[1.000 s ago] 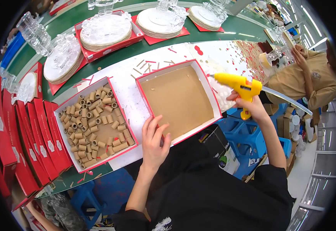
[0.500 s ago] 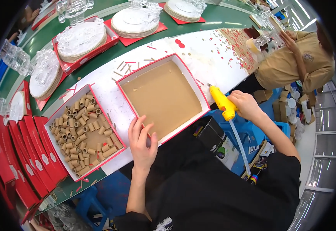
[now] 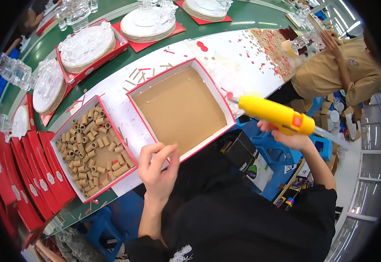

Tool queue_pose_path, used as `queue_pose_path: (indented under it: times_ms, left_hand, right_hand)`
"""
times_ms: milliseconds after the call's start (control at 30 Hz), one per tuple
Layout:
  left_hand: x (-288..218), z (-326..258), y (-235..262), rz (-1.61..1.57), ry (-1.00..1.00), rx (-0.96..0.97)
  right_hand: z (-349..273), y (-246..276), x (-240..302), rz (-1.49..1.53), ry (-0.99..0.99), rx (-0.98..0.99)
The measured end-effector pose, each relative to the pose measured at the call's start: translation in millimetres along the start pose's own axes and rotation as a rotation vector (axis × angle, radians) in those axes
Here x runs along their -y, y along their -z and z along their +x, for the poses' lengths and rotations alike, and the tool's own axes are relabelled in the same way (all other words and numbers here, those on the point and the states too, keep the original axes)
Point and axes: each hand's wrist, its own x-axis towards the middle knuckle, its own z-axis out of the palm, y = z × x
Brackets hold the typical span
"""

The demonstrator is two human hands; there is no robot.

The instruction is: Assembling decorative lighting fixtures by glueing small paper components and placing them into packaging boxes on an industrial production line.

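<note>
Across the table (image 3: pixel 251 13), in the head view, a shallow box (image 3: pixel 163 79) with red rims and a brown floor lies open on a white sheet (image 3: pixel 122 113), set aslant in front of the person. To its right the right hand (image 3: pixel 293 139) has its grip closed around the handle of a yellow glue gun (image 3: pixel 278 113), which is somewhat blurred. The gun's long axis runs from the nozzle at upper left down to a pale glue stick (image 3: pixel 332 137) at lower right, so the nozzle faces the box and appears just outside its right wall; its height above the rim cannot be told. The left hand (image 3: pixel 159 172) is by the box's near left corner, fingers bent and thumb close to them; whether that grip pinches the rim or is free of it, I cannot tell. Thus the right hand is the one at the gun, the left nearer the corner. Left of the left hand lies a second red-edged box (image 3: pixel 117 131) of short cardboard tubes (image 3: pixel 81 153), some upright, some on their sides.
</note>
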Motion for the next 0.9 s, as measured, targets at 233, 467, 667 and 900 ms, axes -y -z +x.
queue_pose_path:
  times_ms: [233, 467, 667, 900]
  left_hand:
    - [-48, 64, 14, -0.204, 0.027, 0.219]
    - [-40, 75, 22, -0.350, 0.113, 0.460]
    - [-38, 75, 17, -0.361, 0.155, 0.557]
    - [-34, 73, 14, -0.406, 0.181, 0.578]
  right_hand:
    - [14, -14, 39, -0.405, 0.465, 0.222]
    - [17, -21, 46, -0.415, 0.555, 0.333]
    - [15, -22, 43, -0.465, 0.582, 0.335]
    - [17, -24, 41, -0.452, 0.577, 0.346]
